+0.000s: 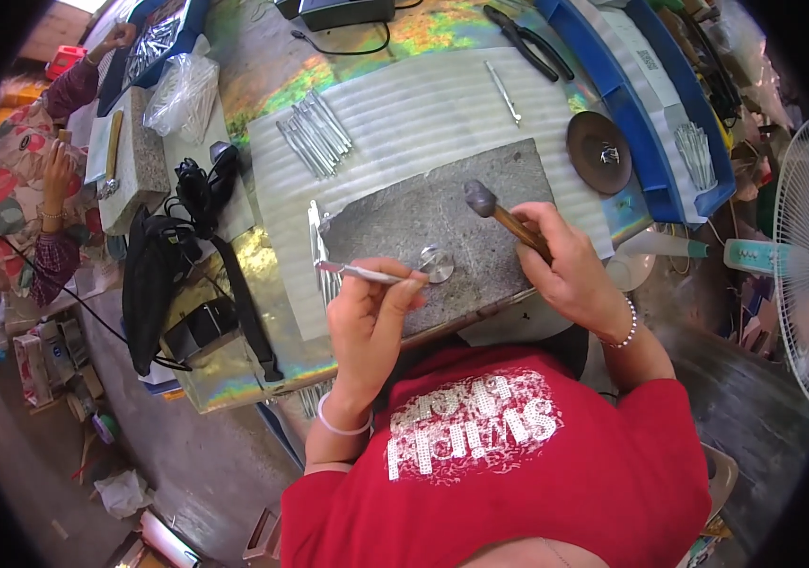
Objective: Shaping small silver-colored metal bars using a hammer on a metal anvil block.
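Note:
A grey stone slab (404,208) lies in front of me, with a small round shiny metal piece (437,265) on it. My left hand (367,327) is closed on a slim metal rod (367,275), held nearly level; its right end is at the fingertips, close beside the round piece. In my right hand (565,270) is a hammer (481,199), gripped by its wooden handle, its dark head raised above the slab to the right of the round piece. Several metal rods (315,134) lie beyond the slab on a white foam sheet (404,114); more poke out along its left edge.
A brown round dish (586,156) with small metal bits, black-handled pliers (527,45) and a blue tray (613,104) stand right. Far right is a fan (802,256). A black bag (154,275) lies left; another person (31,189) works beyond it.

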